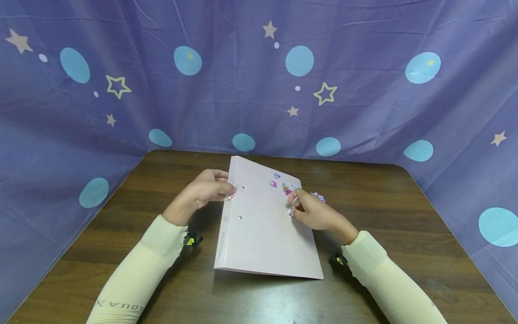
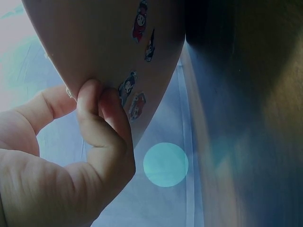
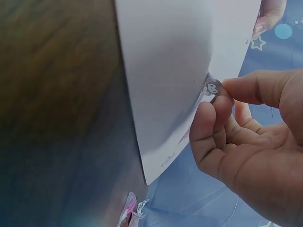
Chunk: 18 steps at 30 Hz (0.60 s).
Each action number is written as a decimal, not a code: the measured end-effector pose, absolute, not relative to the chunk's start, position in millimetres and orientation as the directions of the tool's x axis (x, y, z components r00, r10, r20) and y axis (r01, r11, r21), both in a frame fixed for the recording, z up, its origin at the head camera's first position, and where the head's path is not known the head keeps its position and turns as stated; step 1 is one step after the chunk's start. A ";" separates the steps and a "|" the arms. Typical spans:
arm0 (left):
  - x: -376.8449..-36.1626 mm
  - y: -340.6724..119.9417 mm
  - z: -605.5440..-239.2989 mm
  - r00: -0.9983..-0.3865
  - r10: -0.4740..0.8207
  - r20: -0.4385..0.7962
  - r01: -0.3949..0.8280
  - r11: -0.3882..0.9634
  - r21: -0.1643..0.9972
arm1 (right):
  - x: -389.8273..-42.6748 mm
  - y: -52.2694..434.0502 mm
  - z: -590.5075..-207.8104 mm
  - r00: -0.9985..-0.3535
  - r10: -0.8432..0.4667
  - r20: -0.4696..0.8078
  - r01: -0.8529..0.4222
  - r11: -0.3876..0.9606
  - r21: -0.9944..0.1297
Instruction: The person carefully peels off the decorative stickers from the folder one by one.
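Note:
A white paper folder (image 1: 267,243) stands tilted over the table, its spine side raised on the left. The left hand (image 1: 204,188) grips that spine edge, thumb on the front and fingers behind. Beside the thumb a small colourful sticker (image 1: 230,197) lies on the spine. Between thumb and fingertips the right hand (image 1: 313,213) pinches a small cut-out sticker (image 3: 212,88) with a cartoon figure, close to the folder's front. Several bright stickers (image 1: 273,184) sit near the upper right of the front. In the left wrist view, several more figure stickers (image 2: 138,106) show on the folder's other face.
More colourful stickers (image 1: 319,196) lie on the brown wooden table (image 1: 384,198) just beyond the right hand. Two metal rivets (image 1: 240,218) dot the folder near its spine. A purple-blue curtain (image 1: 251,90) with stars and dots hangs behind and at both sides.

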<state>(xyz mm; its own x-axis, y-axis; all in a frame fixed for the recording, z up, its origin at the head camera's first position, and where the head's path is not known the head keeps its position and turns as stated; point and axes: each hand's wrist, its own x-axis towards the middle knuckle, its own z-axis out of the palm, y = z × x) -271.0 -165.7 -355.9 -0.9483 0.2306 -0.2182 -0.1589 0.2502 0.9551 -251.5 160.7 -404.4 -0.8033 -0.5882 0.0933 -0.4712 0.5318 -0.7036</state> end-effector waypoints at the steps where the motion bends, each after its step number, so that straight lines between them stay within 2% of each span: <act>1: -271.3 -165.7 -356.2 -0.948 0.229 -0.219 -0.160 0.251 0.955 | -251.0 160.6 -403.6 -0.804 -0.587 0.091 -0.468 0.531 -0.706; 10: -271.3 -166.9 -356.6 -0.947 0.236 -0.218 -0.158 0.252 0.955 | -250.0 163.4 -396.3 -0.835 -0.546 0.064 -0.426 0.568 -0.704; 18: -271.1 -167.0 -356.5 -0.947 0.239 -0.217 -0.157 0.246 0.956 | -261.0 183.6 -395.0 -0.876 -0.480 0.046 -0.408 0.688 -0.599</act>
